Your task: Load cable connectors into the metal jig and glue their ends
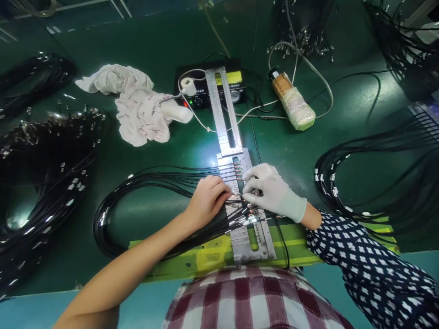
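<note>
A slotted metal fixture (245, 157) lies across the table edge, with several black cables (164, 176) laid side by side over its upper part. Bare, my left hand (207, 198) is closed, thumb and fingers pinching one black cable over the fixture. My right hand (270, 189), in a white glove, is closed too; its fingertips pinch the same cable's end just to the right. The cables loop round to the left and come back as a bundle (219, 226) under my left forearm. Their metal-tipped ends (252, 212) rest on the fixture below my hands.
A black control box (181, 73) stands behind the fixture. Left of it are a crumpled white cloth (140, 109) and a white corded handle (176, 112). A tape-wrapped tool (295, 105) lies right. Cable bundles (51, 183) cover the left side; more cables (329, 178) lie right.
</note>
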The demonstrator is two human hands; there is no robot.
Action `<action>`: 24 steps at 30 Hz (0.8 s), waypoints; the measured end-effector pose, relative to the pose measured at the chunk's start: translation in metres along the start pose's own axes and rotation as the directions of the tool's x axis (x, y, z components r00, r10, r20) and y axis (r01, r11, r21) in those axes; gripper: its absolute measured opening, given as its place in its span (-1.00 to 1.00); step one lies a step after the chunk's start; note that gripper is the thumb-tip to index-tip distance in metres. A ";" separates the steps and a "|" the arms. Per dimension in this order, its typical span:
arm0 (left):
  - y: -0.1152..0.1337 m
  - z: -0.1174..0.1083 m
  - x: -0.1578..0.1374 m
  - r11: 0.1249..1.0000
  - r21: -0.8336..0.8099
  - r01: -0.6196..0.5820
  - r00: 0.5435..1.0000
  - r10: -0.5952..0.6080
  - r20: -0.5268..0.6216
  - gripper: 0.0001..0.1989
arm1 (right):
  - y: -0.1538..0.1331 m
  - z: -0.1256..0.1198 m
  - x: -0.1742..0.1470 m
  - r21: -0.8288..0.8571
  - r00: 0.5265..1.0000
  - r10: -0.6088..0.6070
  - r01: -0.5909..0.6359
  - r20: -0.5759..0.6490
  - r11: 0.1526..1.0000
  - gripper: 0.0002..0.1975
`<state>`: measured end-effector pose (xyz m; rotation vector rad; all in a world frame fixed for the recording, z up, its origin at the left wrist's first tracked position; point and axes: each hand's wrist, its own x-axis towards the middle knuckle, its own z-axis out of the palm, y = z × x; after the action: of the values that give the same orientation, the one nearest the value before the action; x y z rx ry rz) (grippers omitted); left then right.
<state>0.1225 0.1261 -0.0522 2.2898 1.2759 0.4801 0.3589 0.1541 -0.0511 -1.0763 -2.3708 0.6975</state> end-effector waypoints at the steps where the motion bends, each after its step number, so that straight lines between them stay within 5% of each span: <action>1: -0.004 -0.003 -0.004 1.000 0.023 0.008 1.000 -0.007 -0.006 -0.82 | -0.001 0.000 0.000 -0.003 1.000 0.008 -0.008 0.002 1.000 -0.89; 9: -0.032 -0.030 -0.033 0.951 0.308 0.039 0.998 -0.021 -0.061 -0.87 | 0.003 0.001 -0.001 0.018 1.000 -0.002 0.001 0.023 1.000 -0.80; 18: -0.012 -0.011 -0.008 0.984 0.173 -0.049 0.998 0.042 0.042 -0.82 | -0.001 0.001 0.003 -0.050 0.999 -0.042 0.041 -0.008 0.998 -0.87; 24: -0.038 -0.033 -0.030 0.942 0.334 -0.007 1.000 0.004 0.009 -0.79 | -0.003 0.003 0.005 -0.050 0.999 -0.029 0.029 -0.012 0.998 -0.73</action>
<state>0.0640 0.1257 -0.0485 2.5681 1.4392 0.2696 0.3527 0.1560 -0.0506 -1.0615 -2.3999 0.6221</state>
